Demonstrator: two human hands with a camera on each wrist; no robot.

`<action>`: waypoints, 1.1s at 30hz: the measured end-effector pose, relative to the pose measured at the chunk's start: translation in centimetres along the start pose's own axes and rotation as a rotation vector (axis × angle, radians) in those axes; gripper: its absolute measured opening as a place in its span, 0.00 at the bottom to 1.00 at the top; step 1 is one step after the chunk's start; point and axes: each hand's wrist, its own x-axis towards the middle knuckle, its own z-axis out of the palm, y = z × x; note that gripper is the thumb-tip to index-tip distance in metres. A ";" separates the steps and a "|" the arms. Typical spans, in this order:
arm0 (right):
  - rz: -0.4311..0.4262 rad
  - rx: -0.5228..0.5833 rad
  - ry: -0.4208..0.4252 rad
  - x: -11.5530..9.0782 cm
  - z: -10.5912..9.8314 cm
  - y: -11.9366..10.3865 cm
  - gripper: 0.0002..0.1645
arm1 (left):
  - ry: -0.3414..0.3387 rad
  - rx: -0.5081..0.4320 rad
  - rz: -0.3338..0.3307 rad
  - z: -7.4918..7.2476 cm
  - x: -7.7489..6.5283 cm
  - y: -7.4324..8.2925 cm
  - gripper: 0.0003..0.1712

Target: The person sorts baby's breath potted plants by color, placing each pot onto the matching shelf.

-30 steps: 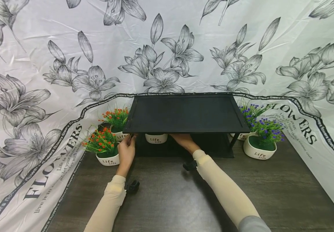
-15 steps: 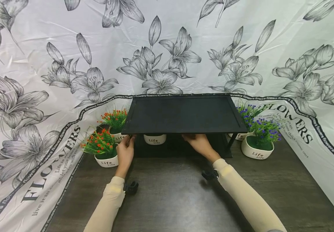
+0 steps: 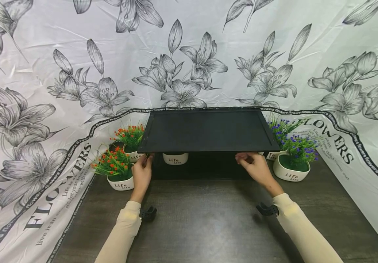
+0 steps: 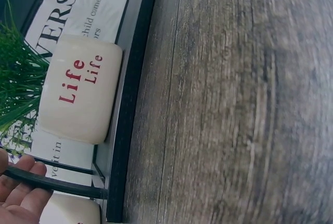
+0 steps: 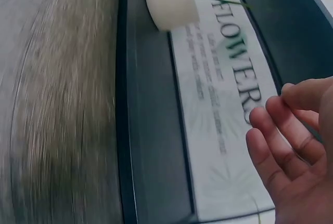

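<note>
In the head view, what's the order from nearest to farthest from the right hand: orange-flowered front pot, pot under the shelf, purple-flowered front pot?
1. Purple-flowered front pot, right of the right hand.
2. Pot under the shelf, left of the hand.
3. Orange-flowered front pot, farther left.

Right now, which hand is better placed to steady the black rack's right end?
Probably the right hand: it's nearer that end and looks empty; the left hand grips a left post.
</note>
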 end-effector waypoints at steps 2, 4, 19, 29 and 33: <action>0.033 -0.029 0.012 -0.5 -1.1 0.3 0.08 | -0.001 -0.010 -0.002 0.0 0.0 0.0 0.24; 0.056 -0.037 0.028 -1.0 -2.1 0.6 0.08 | -0.002 -0.011 -0.003 0.0 -0.1 0.0 0.24; 0.129 -0.123 0.095 -4.5 -8.4 2.2 0.11 | -0.007 0.011 0.017 -0.1 0.1 -0.2 0.24; 0.172 -0.179 0.199 -7.3 -12.2 4.1 0.11 | 0.004 0.017 0.020 0.0 0.1 -0.1 0.21; 0.193 -0.174 0.233 -8.5 -13.7 5.0 0.13 | 0.002 0.008 0.017 0.0 0.1 -0.2 0.22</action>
